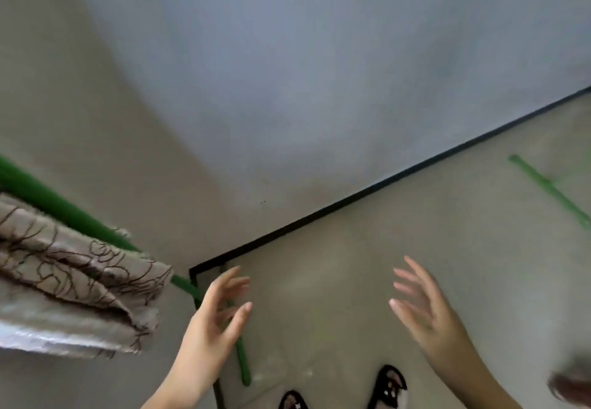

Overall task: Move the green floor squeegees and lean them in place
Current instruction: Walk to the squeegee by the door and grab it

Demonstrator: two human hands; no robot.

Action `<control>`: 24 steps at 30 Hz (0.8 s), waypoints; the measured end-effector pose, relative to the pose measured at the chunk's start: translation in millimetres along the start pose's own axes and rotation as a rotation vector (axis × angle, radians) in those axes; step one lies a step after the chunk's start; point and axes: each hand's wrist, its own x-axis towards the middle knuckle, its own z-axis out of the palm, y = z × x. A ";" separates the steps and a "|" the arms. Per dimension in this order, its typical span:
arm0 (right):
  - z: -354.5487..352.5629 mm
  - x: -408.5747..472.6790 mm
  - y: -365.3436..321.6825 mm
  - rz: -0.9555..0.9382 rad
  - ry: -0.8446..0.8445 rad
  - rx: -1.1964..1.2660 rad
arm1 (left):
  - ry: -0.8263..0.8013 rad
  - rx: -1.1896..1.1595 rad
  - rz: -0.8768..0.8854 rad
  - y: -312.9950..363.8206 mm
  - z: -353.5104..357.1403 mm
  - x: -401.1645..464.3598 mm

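One green floor squeegee leans in the room corner: its long handle [57,207] rises up to the left and its head [242,360] rests on the floor by the black skirting. My left hand [217,316] hovers just in front of it, fingers apart, holding nothing. My right hand [428,309] is spread open over the floor, also holding nothing. A second green squeegee [550,189] lies flat on the floor at the far right, blurred.
A patterned beige curtain [73,277] hangs at the left and covers part of the leaning handle. Pale walls meet at the corner, edged by a black skirting line [383,181]. My feet in dark sandals [388,386] stand at the bottom.
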 end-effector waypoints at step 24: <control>-398.2 -50.6 177.6 0.324 0.920 0.187 | -0.491 0.029 0.152 185.5 499.6 112.1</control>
